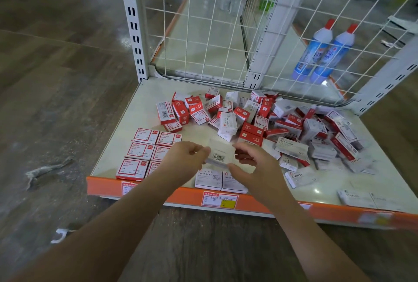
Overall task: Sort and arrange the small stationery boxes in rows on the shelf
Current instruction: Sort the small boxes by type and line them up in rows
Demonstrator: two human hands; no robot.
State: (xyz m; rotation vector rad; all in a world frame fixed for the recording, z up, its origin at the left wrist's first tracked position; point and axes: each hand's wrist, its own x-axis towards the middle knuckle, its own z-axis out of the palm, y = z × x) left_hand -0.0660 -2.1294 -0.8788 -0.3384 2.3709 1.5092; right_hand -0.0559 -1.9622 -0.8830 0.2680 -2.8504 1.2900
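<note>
Nearest the camera, both hands hold one white box (220, 156) above the front of the shelf (117, 141). The left hand (183, 159) pinches its left edge; the right hand (248, 164) grips its right edge and lower corner. A barcode faces up on the box; its other printing is too blurred to read. The left forearm hides part of the red paper-clip boxes (141, 151), which lie flat in two columns at the shelf's front left. Below the hands, two white paper-clip boxes (209, 179) sit side by side at the orange front edge (104, 185). White staples boxes (298, 178) lie to the right, one pair blurred near the corner. Farther back, a loose pile of red and white boxes (260, 118) spans the shelf. Behind a white wire grid (203, 32), two blue bottles (323, 53) with red caps stand together.
</note>
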